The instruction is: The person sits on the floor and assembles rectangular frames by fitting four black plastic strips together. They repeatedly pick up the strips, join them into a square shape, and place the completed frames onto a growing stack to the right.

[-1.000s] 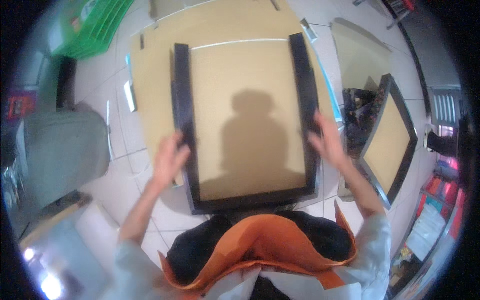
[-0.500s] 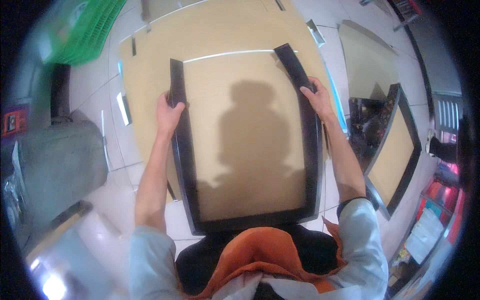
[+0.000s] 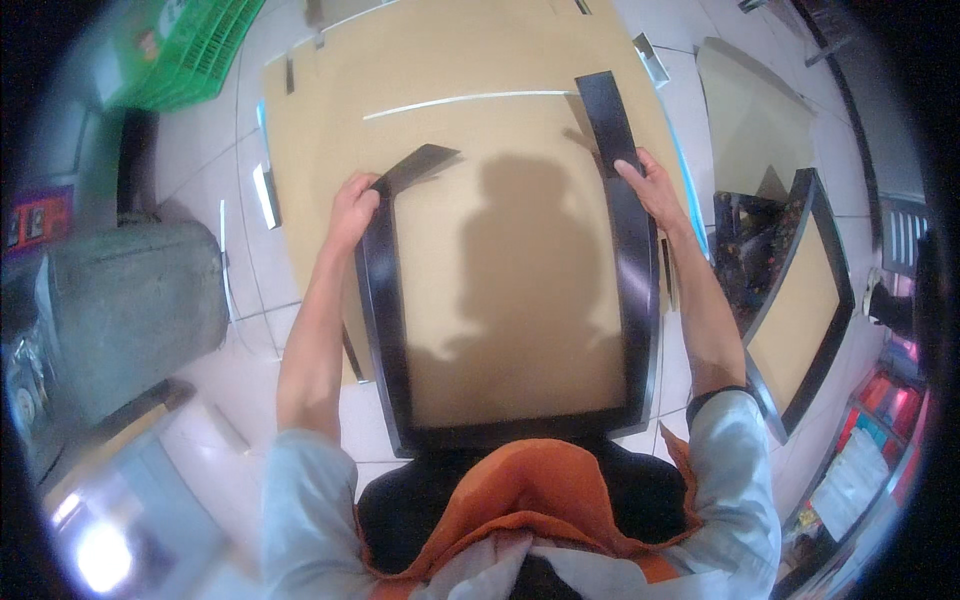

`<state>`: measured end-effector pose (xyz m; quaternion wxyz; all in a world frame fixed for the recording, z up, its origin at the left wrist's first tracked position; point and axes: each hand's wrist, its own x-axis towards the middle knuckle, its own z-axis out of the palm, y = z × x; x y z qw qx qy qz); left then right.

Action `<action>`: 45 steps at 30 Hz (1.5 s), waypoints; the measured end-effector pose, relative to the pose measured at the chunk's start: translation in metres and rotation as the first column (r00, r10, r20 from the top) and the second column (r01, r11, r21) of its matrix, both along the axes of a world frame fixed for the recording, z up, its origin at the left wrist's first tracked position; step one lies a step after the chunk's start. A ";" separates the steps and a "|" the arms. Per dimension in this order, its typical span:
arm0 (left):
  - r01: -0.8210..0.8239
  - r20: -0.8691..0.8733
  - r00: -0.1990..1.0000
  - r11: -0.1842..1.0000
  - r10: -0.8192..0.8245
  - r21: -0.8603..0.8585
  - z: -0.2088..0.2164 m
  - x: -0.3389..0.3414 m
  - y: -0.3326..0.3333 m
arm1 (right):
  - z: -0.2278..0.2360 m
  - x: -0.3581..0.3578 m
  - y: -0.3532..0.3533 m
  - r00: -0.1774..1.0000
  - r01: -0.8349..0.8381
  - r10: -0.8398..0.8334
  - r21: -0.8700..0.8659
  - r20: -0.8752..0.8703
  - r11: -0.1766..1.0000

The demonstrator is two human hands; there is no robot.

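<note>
A tan panel with a wide black border lies in front of me, its near edge by my lap. At its far left corner my left hand is closed on the left black strip, whose far end bends inward over the tan surface. My right hand pinches the right black strip between thumb and fingers; that strip's far end sticks out past the hand. The near black border joins both sides. My shadow covers much of the panel's middle.
A large tan board with a white line extends under and beyond the panel. Another black-bordered tan panel leans at the right. A green plastic crate stands far left, above a dark grey-green block. Pale floor tiles surround these.
The left strip's far end has turned from pointing away to slanting inward to the right. The right strip's end is now straighter. My left hand sits slightly farther right.
</note>
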<state>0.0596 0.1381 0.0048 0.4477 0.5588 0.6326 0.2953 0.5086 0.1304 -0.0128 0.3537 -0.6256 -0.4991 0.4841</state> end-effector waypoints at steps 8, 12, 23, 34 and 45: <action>-0.058 -0.163 0.983 0.990 0.079 0.130 -0.006 0.014 -0.002 | 0.009 0.002 0.010 0.989 -0.009 0.035 -0.176 0.141 0.984; -0.135 -0.192 0.972 0.991 0.136 0.015 0.005 0.017 -0.004 | 0.011 -0.006 0.010 0.994 0.040 -0.026 -0.133 0.107 0.990; -0.198 -0.200 0.963 0.978 0.183 -0.059 0.000 0.017 -0.002 | 0.022 -0.019 -0.009 0.540 -0.553 0.149 0.216 0.828 0.804; -0.200 -0.321 0.934 0.974 0.158 -0.105 0.012 0.019 0.002 | 0.000 -0.019 0.001 0.837 -0.147 -0.023 0.265 0.547 0.953; -0.179 -0.165 0.975 0.970 0.152 -0.166 0.019 0.013 0.014 | -0.001 -0.019 0.004 0.908 0.079 -0.165 0.229 0.384 0.970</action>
